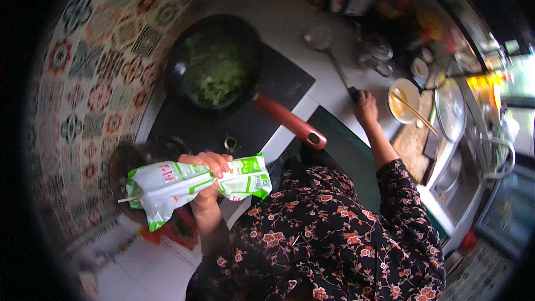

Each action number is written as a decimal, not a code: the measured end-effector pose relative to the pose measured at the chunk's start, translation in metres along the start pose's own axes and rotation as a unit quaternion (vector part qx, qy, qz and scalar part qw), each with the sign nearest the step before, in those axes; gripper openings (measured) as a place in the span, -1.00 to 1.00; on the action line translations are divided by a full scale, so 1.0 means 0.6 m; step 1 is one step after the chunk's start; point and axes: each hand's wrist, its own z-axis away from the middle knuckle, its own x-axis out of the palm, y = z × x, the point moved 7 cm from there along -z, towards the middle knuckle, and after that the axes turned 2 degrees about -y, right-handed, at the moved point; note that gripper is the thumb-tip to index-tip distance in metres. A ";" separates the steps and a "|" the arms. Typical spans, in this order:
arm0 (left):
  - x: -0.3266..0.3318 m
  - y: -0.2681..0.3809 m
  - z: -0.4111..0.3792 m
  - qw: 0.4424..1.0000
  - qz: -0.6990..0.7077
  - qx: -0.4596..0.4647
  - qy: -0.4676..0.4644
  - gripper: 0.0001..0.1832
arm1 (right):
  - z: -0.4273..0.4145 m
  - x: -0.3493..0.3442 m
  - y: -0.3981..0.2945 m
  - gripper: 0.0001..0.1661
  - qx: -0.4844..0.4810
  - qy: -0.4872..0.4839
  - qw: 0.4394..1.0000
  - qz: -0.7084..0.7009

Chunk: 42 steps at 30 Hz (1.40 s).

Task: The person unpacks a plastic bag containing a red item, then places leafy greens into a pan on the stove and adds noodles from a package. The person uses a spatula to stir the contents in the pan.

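Observation:
My left hand [209,179] grips a white and green plastic packet [175,186] across its middle, in front of the cooktop; a thin white stick or straw shows at its left end. My right hand [366,108] is on the dark handle end of a long-handled ladle [318,37] lying on the counter. A dark wok [250,50] with chopped greens [219,81] sits on the black cooktop [288,75], its red handle [288,119] towards me. Right of my right hand, a white bowl [393,110] holds yellow liquid, like beaten egg, and chopsticks [418,117].
A wooden cutting board [407,144] and a glass lid [450,108] lie beside the sink [453,179] on the right. Jars and packets crowd the back right. A patterned tile wall [100,88] rises on the left, with a red bag [184,230] below.

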 end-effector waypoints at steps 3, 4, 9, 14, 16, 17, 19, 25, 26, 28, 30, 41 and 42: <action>-0.030 0.011 0.030 0.998 -0.021 -0.042 0.050 -0.72 | -0.028 0.033 0.014 -0.50 -0.038 -0.025 0.999 -0.012; -0.038 0.010 0.038 0.994 -0.019 -0.057 0.089 -0.73 | -0.032 0.019 -0.003 -0.54 -0.039 -0.071 0.996 -0.021; -0.063 -0.022 0.086 0.983 0.050 -0.048 0.168 -0.77 | -0.031 -0.053 -0.001 -0.59 0.041 -0.222 0.825 -0.518; -0.069 -0.024 0.107 0.973 0.054 -0.069 0.213 -0.74 | 0.020 -0.290 -0.143 -0.51 -0.031 -0.212 0.798 -0.564; -0.073 -0.025 0.113 0.972 0.052 -0.079 0.216 -0.74 | 0.010 -0.360 -0.220 -0.46 -0.181 -0.159 0.883 -0.402; -0.075 -0.030 0.111 0.972 0.053 -0.086 0.211 -0.73 | 0.003 -0.369 -0.260 -0.45 -0.227 -0.120 0.908 -0.332; -0.078 -0.033 0.113 0.971 0.019 -0.100 0.216 -0.72 | -0.017 -0.373 -0.333 -0.43 -0.275 -0.077 0.932 -0.222; -0.096 -0.044 0.143 0.969 -0.027 -0.146 0.200 -0.75 | -0.014 -0.352 -0.429 -0.47 -0.388 -0.098 0.915 0.044; -0.099 -0.045 0.151 0.967 -0.022 -0.143 0.210 -0.75 | -0.002 -0.388 -0.429 -0.49 -0.401 -0.086 0.910 0.061; -0.105 -0.047 0.167 0.964 -0.009 -0.134 0.229 -0.74 | 0.020 -0.438 -0.421 -0.52 -0.418 -0.060 0.903 0.077; -0.102 -0.040 0.165 0.963 -0.026 -0.132 0.233 -0.74 | 0.031 -0.454 -0.410 -0.56 -0.406 -0.066 0.906 0.101; -0.105 -0.044 0.174 0.954 0.001 -0.132 0.270 -0.74 | -0.072 -0.365 -0.403 -0.66 -0.341 -0.029 0.933 -0.113; -0.107 -0.046 0.178 0.952 0.000 -0.135 0.274 -0.74 | -0.081 -0.371 -0.405 -0.65 -0.352 -0.032 0.927 -0.123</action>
